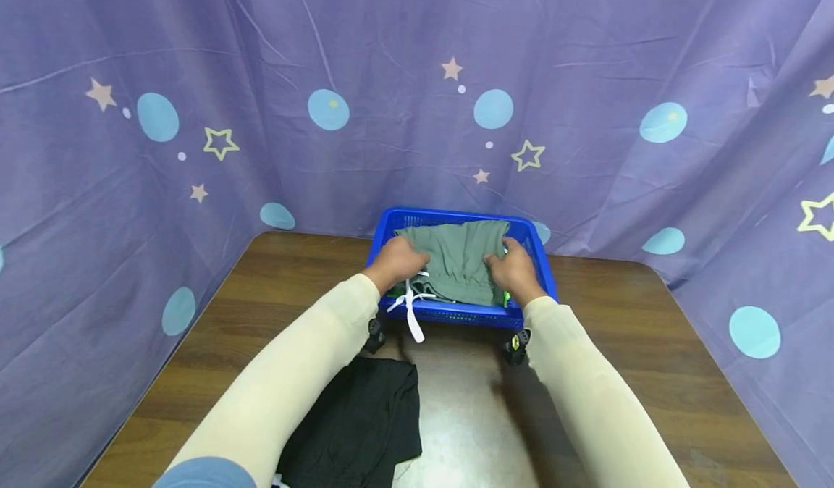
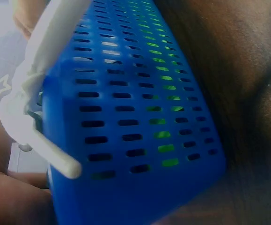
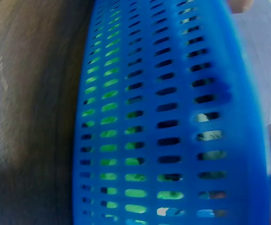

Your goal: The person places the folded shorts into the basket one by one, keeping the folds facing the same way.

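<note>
A green drawstring garment point(image 1: 459, 256), gathered at its waistband, lies over the contents of a blue plastic basket point(image 1: 456, 316). My left hand point(image 1: 397, 260) grips its left edge, and my right hand point(image 1: 515, 267) pinches the right edge with thumb and fingers. A white drawstring point(image 1: 410, 307), tied in a bow, hangs over the basket's front rim. The left wrist view shows the cord point(image 2: 55, 157) close up against the slotted wall point(image 2: 112, 93). In the right wrist view, the basket wall point(image 3: 149, 103) hides most of the hand; something bright green shows through the slots.
A black garment point(image 1: 365, 423) lies on the wooden table point(image 1: 300, 271) in front of the basket, partly under my left forearm. A purple curtain point(image 1: 417, 111) with stars and balloons hangs close behind the basket and along both sides.
</note>
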Demonstrator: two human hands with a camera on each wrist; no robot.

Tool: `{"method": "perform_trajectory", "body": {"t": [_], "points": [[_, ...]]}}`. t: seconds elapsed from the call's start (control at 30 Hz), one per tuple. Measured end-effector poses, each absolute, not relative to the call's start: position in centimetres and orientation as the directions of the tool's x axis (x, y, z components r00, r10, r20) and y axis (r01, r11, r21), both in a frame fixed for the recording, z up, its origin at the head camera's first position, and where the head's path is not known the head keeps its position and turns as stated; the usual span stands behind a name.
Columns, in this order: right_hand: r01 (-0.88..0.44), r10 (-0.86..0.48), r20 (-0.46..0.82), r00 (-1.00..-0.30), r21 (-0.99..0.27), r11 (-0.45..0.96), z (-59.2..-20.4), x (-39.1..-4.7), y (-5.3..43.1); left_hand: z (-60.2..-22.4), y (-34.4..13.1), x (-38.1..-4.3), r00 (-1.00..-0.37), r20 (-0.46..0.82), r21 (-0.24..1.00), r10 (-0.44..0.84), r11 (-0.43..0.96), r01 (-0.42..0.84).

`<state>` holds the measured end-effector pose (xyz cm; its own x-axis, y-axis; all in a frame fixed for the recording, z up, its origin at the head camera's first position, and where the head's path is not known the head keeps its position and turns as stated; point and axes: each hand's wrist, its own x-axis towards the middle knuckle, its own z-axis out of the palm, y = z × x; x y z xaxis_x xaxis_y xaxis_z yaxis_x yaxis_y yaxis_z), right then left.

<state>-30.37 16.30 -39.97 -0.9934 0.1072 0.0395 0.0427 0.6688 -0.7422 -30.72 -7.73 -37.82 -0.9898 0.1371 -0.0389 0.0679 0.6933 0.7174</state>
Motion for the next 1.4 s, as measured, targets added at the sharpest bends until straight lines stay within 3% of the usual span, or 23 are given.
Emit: {"method": "perform_trajectory", "body": {"t": [0.17,0.33,0.57,0.77,1.1,1.4], "points": [[0.074,0.093,-0.009,-0.996,-0.686,0.724,-40.3,-30.4,16.3,-37.5,-7.8,-29.8,-0.974,-0.115,0.676,0.196,0.734,0.068],[0.093,0.109,-0.018,-0.994,-0.663,0.743,-39.9,-29.9,16.3,-37.2,-8.0,-29.2,-0.975,-0.104,0.667,0.194,0.741,0.076],[0.084,0.117,0.011,-0.993,-0.628,0.774,-38.6,-28.3,16.8,-36.5,-9.6,-27.2,-0.972,0.081,0.581,0.221,0.782,0.226],[0.007,0.116,0.132,-0.984,-0.63,0.777,-37.6,-25.9,17.3,-35.6,-12.8,-23.8,-0.966,0.189,0.631,0.179,0.731,0.259],[-0.184,0.066,0.318,-0.946,-0.693,0.697,-36.9,-20.4,16.4,-35.4,-19.4,-19.0,-0.979,0.181,0.682,0.094,0.705,0.194],[-0.231,0.016,0.302,-0.953,-0.763,0.604,-37.1,-15.6,13.5,-35.8,-22.8,-15.9,-0.997,0.072,0.617,0.02,0.784,0.06]]}}
